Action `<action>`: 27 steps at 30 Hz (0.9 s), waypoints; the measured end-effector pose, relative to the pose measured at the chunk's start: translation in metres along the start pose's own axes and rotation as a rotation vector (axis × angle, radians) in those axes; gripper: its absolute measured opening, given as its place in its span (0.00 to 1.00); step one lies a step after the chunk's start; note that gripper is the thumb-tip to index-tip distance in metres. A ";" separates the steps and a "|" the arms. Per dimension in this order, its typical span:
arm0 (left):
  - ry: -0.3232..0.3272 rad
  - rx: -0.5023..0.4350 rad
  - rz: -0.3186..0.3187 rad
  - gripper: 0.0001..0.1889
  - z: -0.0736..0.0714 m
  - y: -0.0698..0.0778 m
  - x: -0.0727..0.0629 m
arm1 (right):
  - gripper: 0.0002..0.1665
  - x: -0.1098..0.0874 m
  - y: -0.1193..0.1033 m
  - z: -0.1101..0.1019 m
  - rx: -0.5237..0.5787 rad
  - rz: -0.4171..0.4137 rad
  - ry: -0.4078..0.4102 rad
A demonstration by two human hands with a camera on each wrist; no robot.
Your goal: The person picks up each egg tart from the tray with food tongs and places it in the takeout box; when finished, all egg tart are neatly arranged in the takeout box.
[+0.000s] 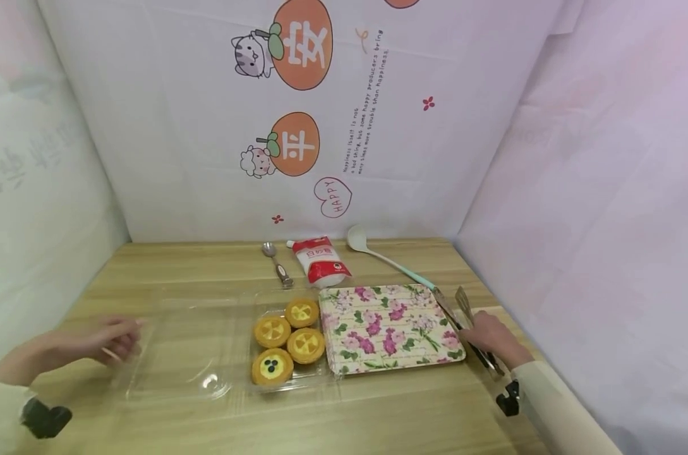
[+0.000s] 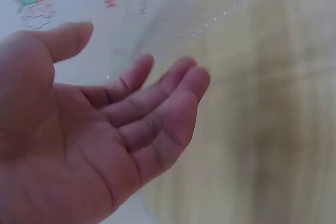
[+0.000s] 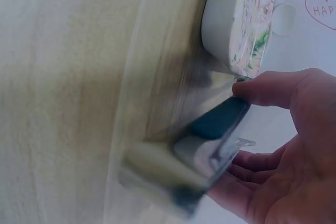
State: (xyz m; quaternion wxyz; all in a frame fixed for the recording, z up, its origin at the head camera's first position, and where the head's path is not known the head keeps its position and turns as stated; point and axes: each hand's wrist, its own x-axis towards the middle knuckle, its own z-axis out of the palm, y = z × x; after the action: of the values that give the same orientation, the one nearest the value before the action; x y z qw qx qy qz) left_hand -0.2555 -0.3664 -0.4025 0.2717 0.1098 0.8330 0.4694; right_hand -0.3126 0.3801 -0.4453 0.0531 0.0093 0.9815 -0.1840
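My right hand (image 1: 491,335) grips a pair of tongs (image 1: 464,302) at the right edge of the flowered tray (image 1: 389,328). In the right wrist view its thumb and fingers pinch the tongs' dark handle (image 3: 223,116); the near end is blurred. My left hand (image 1: 107,341) holds nothing, its fingers loosely bent and the palm facing up in the left wrist view. It is by the left edge of a clear plastic lid (image 1: 187,347); I cannot tell whether they touch. The lid lies open, joined to a clear box (image 1: 315,380) of several tarts (image 1: 306,345).
Behind the box lie a metal spoon (image 1: 277,264) and a red and white bag (image 1: 322,261) with Chinese lettering. A ladle (image 1: 386,256) with a pale bowl and mint handle slants toward the tray's far right corner. White printed sheets (image 1: 207,158) enclose the wooden table (image 1: 378,411).
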 end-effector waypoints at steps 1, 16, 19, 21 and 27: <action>-0.020 -0.008 0.047 0.24 -0.004 0.003 -0.003 | 0.21 0.000 0.000 0.000 -0.007 0.005 -0.006; 0.450 0.245 0.795 0.13 0.066 0.120 0.040 | 0.18 0.002 -0.007 0.000 -0.007 0.003 -0.021; 0.456 0.430 0.828 0.14 0.091 0.129 0.063 | 0.20 0.002 -0.010 -0.002 -0.048 0.002 0.004; 0.435 0.564 0.860 0.18 0.106 0.130 0.079 | 0.23 0.002 -0.018 -0.003 -0.091 -0.008 0.049; 0.389 0.811 0.901 0.29 0.141 0.120 0.115 | 0.37 0.003 -0.077 -0.003 -0.159 -0.140 0.175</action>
State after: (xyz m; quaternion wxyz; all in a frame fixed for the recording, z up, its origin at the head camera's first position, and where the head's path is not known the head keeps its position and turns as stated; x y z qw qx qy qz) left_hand -0.2813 -0.1500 -0.3994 -0.1718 0.4562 0.8508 0.1964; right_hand -0.3186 0.3096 -0.4147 -0.0449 -0.0475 0.9920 -0.1076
